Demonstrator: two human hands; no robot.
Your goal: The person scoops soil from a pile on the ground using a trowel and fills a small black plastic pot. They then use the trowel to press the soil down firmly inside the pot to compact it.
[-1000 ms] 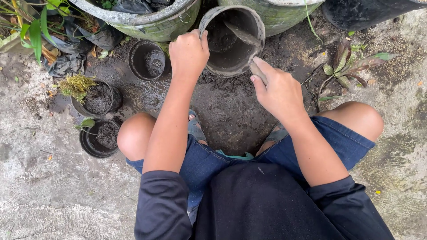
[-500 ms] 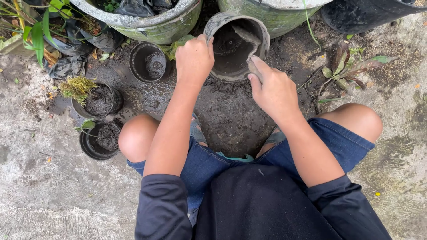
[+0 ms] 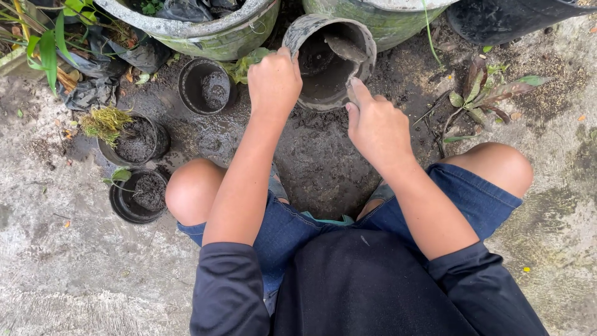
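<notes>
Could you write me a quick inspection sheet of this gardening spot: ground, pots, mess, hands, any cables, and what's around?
Surface: bare concrete ground, dark wet soil patch in front of the knees.
Job's things: tilted muddy pot; trowel reaching inside it.
Clutter: three small black pots holding soil; uprooted plant.
Hands: left hand grips the pot rim; right hand holds the trowel handle.
Cables: nothing seen.
Surroundings: large green planters behind, leafy plants at left.
</notes>
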